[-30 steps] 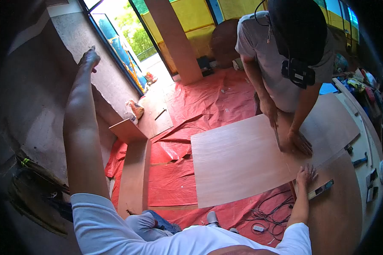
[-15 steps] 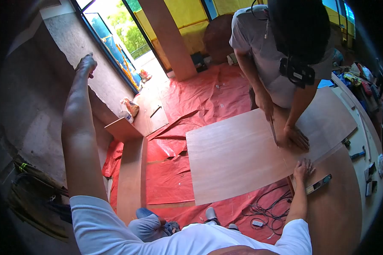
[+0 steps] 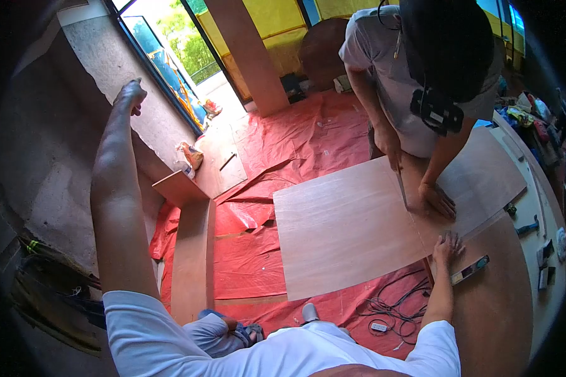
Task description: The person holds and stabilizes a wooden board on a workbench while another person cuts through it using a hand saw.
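Observation:
My left hand [image 3: 131, 97] is stretched far forward at the upper left, in front of the grey wall. Its fingers look curled in, and no object shows in them. My right hand [image 3: 448, 249] lies flat, fingers spread, on the near edge of a thin plywood sheet [image 3: 339, 232]. A spirit level [image 3: 470, 270] rests beside it on a wooden board [image 3: 493, 301]. Across the sheet, a co-worker grips a handsaw [image 3: 402, 190] in one hand, its blade against the plywood by a cut line. The co-worker's other hand [image 3: 438, 201] presses on the sheet.
Red plastic sheeting [image 3: 245, 270] covers the floor. A coiled black cable [image 3: 396, 308] lies below the plywood. A long wooden panel [image 3: 192, 257] stands at left. A hammer [image 3: 527, 226] lies at right. Another person's leg [image 3: 217, 333] shows at the bottom.
The co-worker's saw hand has shifted slightly up and away, drawing the saw with it. The view has moved a little. Both my hands keep their positions.

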{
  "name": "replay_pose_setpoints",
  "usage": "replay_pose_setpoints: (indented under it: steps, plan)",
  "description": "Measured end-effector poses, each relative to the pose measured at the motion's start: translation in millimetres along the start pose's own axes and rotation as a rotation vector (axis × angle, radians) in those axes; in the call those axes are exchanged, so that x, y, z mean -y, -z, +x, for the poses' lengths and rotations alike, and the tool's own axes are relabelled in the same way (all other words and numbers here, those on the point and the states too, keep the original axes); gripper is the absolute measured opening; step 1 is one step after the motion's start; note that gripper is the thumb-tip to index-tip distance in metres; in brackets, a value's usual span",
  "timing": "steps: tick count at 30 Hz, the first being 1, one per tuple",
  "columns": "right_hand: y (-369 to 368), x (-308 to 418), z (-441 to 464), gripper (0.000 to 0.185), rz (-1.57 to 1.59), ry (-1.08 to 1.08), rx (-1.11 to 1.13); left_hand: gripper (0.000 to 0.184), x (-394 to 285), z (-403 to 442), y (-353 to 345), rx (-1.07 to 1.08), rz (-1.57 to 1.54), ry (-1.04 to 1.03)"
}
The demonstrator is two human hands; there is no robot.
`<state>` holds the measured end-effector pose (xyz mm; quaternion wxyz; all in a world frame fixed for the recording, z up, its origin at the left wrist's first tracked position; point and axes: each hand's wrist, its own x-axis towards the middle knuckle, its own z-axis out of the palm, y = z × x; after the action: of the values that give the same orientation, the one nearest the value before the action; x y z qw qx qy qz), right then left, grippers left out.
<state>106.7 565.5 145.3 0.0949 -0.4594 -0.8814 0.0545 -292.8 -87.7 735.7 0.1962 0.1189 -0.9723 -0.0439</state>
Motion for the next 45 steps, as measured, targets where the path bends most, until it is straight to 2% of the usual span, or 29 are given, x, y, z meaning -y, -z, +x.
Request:
replay_pose_setpoints:
  steps: [13, 17, 34, 38, 45]
  plan:
    - [4, 1, 0, 0.048, -0.022, 0.01, 0.008, 0.063, -18, -25, 1, 0.007, 0.023, 0.007]
    - [-2, -3, 1, 0.049, -0.017, 0.0, 0.014, 0.064, 0, 5, -13, -0.008, 0.029, -0.006]
    - [-8, -3, 5, 0.049, -0.029, -0.021, 0.024, 0.063, 17, 1, -13, 0.025, 0.061, 0.071]
    - [-1, 0, 5, 0.049, -0.048, -0.022, 0.05, 0.063, 28, 33, -26, 0.012, 0.09, 0.033]
    - [-4, -1, 3, 0.048, -0.017, -0.013, 0.008, 0.061, -14, -28, -11, 0.033, 0.029, 0.038]
